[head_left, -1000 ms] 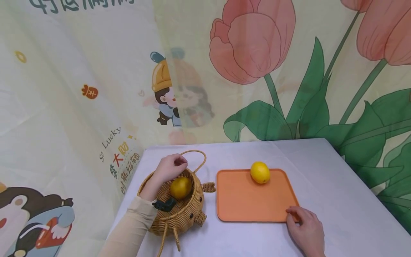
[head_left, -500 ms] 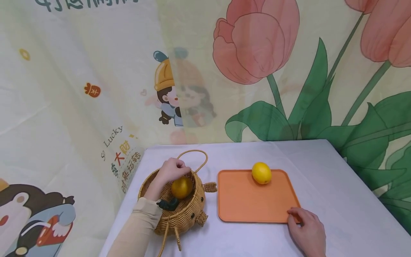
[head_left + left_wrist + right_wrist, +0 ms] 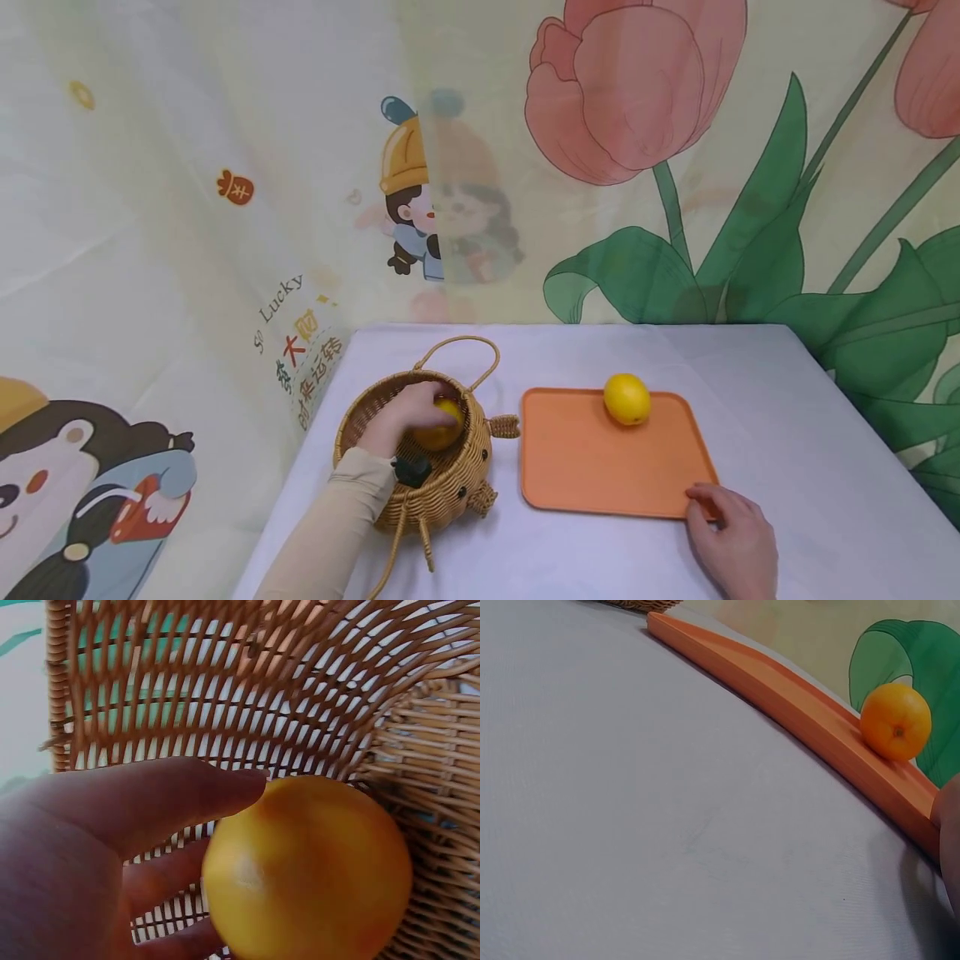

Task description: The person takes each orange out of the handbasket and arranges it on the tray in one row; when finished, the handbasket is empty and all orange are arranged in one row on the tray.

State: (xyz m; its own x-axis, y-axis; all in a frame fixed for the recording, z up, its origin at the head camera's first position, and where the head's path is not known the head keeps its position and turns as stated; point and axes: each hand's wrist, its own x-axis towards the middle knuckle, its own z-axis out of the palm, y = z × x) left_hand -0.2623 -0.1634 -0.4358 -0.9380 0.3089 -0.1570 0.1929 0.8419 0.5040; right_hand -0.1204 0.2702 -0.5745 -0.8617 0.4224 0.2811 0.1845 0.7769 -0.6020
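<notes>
Inside the wicker basket (image 3: 442,504), shaped like an animal with ears and a snout, my left hand (image 3: 405,412) grips an orange (image 3: 315,870). Its thumb lies against the top of the fruit, and other fingers pass behind its side, partly hidden. My right hand (image 3: 735,533) holds the near right corner of the orange plastic tray (image 3: 607,475), thumb and forefinger at the rim. In the right wrist view only a bit of that hand shows at the edge. A second orange (image 3: 896,724) sits at the tray's far side.
A white cloth (image 3: 570,558) covers the table. The basket's loop handle (image 3: 480,342) stands out behind it, and another strap hangs at the front. A dark band (image 3: 412,471) shows at my left wrist. A printed curtain (image 3: 480,167) hangs behind the table.
My left hand has gone down from above the basket's rim onto the orange inside. The right hand stays at the tray corner. The head view has shifted slightly.
</notes>
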